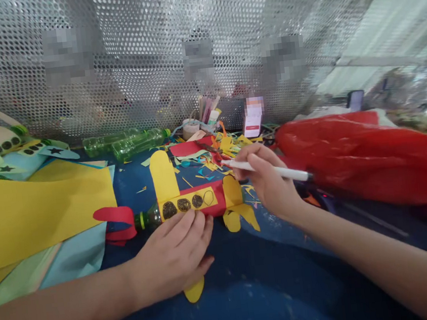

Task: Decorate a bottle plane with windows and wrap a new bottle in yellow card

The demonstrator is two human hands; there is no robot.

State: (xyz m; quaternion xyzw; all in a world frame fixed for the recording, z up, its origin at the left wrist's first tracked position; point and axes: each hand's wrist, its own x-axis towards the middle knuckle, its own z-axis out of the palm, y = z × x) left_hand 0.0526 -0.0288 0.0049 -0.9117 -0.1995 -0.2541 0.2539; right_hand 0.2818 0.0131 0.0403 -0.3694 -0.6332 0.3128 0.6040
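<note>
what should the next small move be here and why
Probably bring the white marker in the right hand to the fourth circle and fill it: it is only outlined, while the other three circles are dark, and the left hand rests against the paper-wrapped bottle.

Can see only the rounded tip of the lower yellow wing (194, 290) beyond the left hand (178, 245), lower center. Lose part of the white marker (289, 173) under the right hand's (269, 179) fingers. Cannot read the partly pixelated phone (252, 123), upper center, nor make out shapes behind the perforated sheet (137, 15). Lose the yellow paper (39, 209) past the left edge, the red plastic (365, 154) past the right.
</note>
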